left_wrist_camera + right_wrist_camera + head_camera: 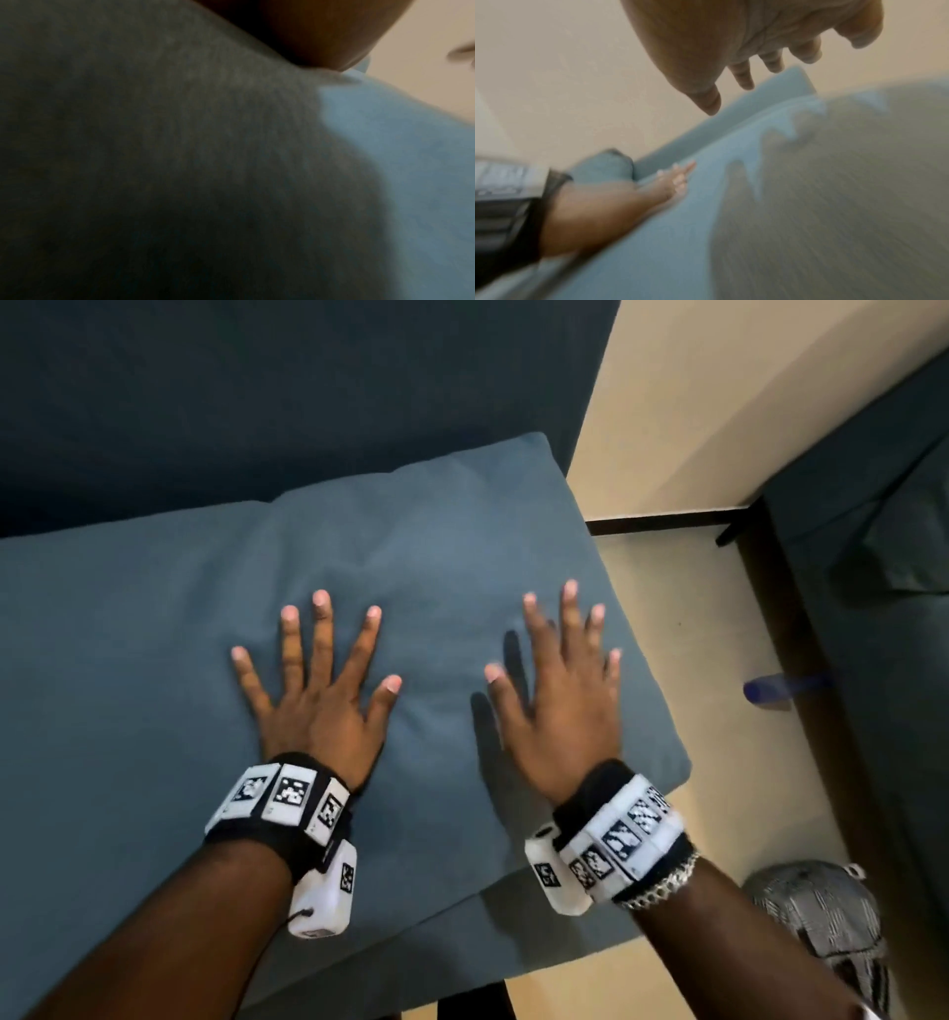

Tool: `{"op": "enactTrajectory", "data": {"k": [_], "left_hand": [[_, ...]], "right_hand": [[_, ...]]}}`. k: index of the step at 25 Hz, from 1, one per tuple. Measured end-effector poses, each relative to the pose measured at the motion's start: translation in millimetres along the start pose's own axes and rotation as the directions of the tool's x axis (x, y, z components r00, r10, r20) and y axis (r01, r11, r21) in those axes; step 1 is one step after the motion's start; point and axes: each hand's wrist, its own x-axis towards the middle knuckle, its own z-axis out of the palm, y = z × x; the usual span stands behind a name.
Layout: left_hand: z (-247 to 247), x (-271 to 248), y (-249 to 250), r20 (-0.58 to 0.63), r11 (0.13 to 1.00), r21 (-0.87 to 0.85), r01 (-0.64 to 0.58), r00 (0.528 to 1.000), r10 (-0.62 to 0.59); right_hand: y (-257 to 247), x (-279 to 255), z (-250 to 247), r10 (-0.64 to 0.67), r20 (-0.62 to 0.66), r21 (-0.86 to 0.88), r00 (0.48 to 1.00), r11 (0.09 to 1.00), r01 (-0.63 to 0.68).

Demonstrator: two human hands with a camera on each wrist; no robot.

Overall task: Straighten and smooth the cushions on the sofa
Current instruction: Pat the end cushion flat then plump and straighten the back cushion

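A blue-grey seat cushion (154,634) lies on the sofa and fills most of the head view; its right end bulges near the sofa's edge. My left hand (316,690) lies flat on it with fingers spread, palm pressed into the fabric (385,142). My right hand (560,690) is also spread and straight over the cushion's right part. In the right wrist view this hand (731,40) hovers a little above the cushion (680,233) and casts a finger shadow on it, with the left hand (675,182) flat on the fabric beyond. Neither hand holds anything.
The dark sofa backrest (257,403) rises behind the cushion. Beige floor (683,618) lies to the right, with a dark skirting strip (667,526). Another dark upholstered piece (873,608) stands at far right. A blue object (775,690) and a grey patterned shoe (821,916) are on the floor.
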Motion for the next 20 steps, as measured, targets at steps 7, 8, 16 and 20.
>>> {"op": "enactTrajectory", "data": {"k": [7,8,16,20], "left_hand": [[-5.0,-5.8,-17.6,0.046,0.998,0.067,-0.011,0.999,0.008],[-7.5,-1.7,-26.5,0.039,0.998,0.070,0.002,0.999,-0.005],[-24.2,-13.2,-39.7,0.067,0.999,0.046,0.008,0.998,-0.011],[-42.1,-4.3,-89.3,0.072,0.989,0.056,0.137,0.987,-0.141]], "right_hand": [[-13.8,20.5,62.2,-0.154,0.274,-0.265,0.949,0.937,0.229],[-8.1,25.4,63.1,-0.118,0.364,-0.314,0.924,0.918,0.241],[-61.8,101.3,-4.3,-0.173,-0.177,0.069,0.969,0.980,0.188],[-40.2,100.4,37.7,-0.038,0.430,-0.232,0.902,0.961,0.151]]}}
